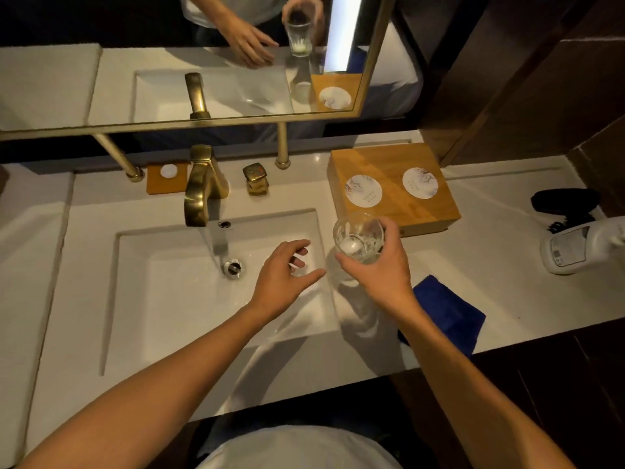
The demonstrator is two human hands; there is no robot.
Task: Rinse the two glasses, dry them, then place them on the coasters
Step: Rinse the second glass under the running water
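My right hand [382, 269] grips a clear cut glass [358, 236] from its near side and holds it upright above the counter, just right of the sink [176, 299]. A second clear glass [345, 279] stands on the counter right under it, mostly hidden by the hand. My left hand [287, 279] hovers over the right part of the basin, fingers loosely curled, holding nothing. Two round white coasters [363, 191] [420, 183] lie bare on a wooden box [389, 157] behind the glasses. A folded blue cloth [446, 313] lies on the counter under my right forearm.
A gold faucet [199, 191] and its square handle [255, 179] stand behind the basin, with a small wooden soap dish [167, 177] to their left. A white kettle [581, 245] and a black pouch [564, 201] sit at the far right. A mirror [203, 62] rises behind the counter.
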